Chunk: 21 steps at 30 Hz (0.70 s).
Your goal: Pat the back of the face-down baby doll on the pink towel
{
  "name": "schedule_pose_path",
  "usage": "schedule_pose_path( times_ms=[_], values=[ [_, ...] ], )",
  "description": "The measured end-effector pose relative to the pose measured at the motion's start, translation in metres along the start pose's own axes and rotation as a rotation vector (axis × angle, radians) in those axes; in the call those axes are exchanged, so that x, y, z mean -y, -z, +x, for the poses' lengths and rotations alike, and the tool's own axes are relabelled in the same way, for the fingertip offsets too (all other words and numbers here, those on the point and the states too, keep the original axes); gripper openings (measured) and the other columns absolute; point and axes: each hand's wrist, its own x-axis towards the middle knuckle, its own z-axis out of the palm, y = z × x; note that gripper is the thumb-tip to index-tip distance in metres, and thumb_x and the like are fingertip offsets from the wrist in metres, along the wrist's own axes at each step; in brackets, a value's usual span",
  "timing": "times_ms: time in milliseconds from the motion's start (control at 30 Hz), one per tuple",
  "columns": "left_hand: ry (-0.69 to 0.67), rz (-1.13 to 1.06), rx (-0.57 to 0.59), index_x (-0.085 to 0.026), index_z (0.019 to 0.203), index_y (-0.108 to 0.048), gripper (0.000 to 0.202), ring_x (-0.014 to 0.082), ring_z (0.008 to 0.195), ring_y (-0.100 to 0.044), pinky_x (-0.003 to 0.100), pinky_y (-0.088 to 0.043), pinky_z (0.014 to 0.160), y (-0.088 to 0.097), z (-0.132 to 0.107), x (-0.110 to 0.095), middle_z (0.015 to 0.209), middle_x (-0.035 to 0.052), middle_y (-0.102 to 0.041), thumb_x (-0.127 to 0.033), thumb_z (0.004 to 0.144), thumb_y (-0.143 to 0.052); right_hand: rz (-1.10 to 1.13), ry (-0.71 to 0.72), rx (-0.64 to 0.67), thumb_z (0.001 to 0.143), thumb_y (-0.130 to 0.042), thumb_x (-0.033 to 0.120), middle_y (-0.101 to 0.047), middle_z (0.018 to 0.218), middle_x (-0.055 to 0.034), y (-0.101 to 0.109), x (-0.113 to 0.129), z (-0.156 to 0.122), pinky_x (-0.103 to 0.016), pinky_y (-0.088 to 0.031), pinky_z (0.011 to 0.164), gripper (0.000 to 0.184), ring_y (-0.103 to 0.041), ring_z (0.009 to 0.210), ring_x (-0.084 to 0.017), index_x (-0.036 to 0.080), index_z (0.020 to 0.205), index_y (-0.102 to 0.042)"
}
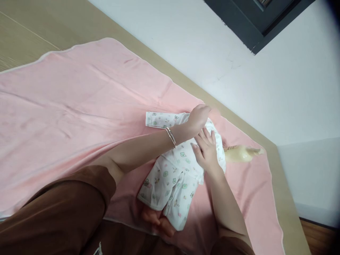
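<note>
A small doll-like figure lies on a pink blanket (79, 81), dressed in a white top (187, 156) and white trousers (162, 180) with small green and pink prints. Its orange-brown feet (167, 226) stick out of the trouser legs. One sleeve (159, 119) stretches out to the left. My left hand (198, 118), with a bracelet at the wrist, is curled at the top's upper edge, its fingertips hidden and slightly blurred. Beside it shows a blurred pinkish round shape (215, 114). My right hand (207, 150) lies flat on the top, fingers spread.
A pale yellow bottle-like object (240, 153) with a tapered end lies on the blanket right of the top. The blanket covers a wood-coloured surface (29, 32). A white wall (212, 63) with a dark frame (255, 26) rises beyond.
</note>
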Motion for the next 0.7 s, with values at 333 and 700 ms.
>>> schedule_pose_path(
  times_ms=[333,700],
  values=[
    [-0.378,0.482,0.026,-0.013,0.11,-0.067,0.027,0.0254,0.116,-0.064,0.04,-0.047,0.106,-0.008,0.001,0.046,0.119,0.0126,-0.071,-0.014,0.092,-0.046,-0.035,-0.394,-0.072,0.103,-0.032,0.04,-0.026,0.165,-0.0226,-0.006,-0.001,0.001,-0.061,-0.022,0.123,0.061,-0.019,0.155,-0.034,0.008,0.154,-0.034],
    [-0.392,0.467,-0.024,-0.019,0.093,-0.067,0.02,0.0228,0.102,-0.067,0.037,-0.05,0.096,-0.006,-0.003,0.051,0.103,0.0073,-0.074,-0.016,0.092,-0.047,0.073,-0.273,-0.09,0.101,-0.036,0.041,-0.031,0.165,-0.0107,-0.008,-0.017,0.008,-0.061,-0.015,0.125,0.055,-0.019,0.156,-0.029,0.019,0.151,-0.043]
  ],
)
